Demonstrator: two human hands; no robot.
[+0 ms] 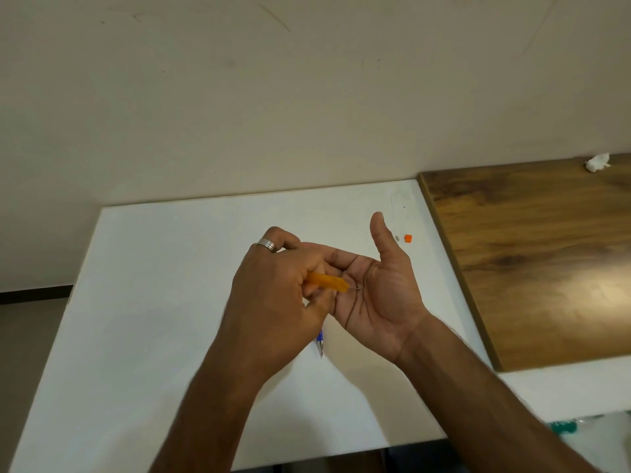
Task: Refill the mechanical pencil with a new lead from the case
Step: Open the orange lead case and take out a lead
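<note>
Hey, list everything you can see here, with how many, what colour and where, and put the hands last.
lead case: one, orange, gripped in the left hand, tilted over the right palm
lead: one, thin and grey, sticking out of the case's end above the palm
pencil: one, blue, on the white table, mostly hidden under the left hand
cap: one, orange, on the table beyond the right thumb
small piece: one, grey, beside the cap
white table: one, white, centre
wooden top: one, brown, right
wad: one, white, far right on the wooden top
ring: one, silver, on a left finger
left hand: grips the case
right hand: open, palm up
</note>
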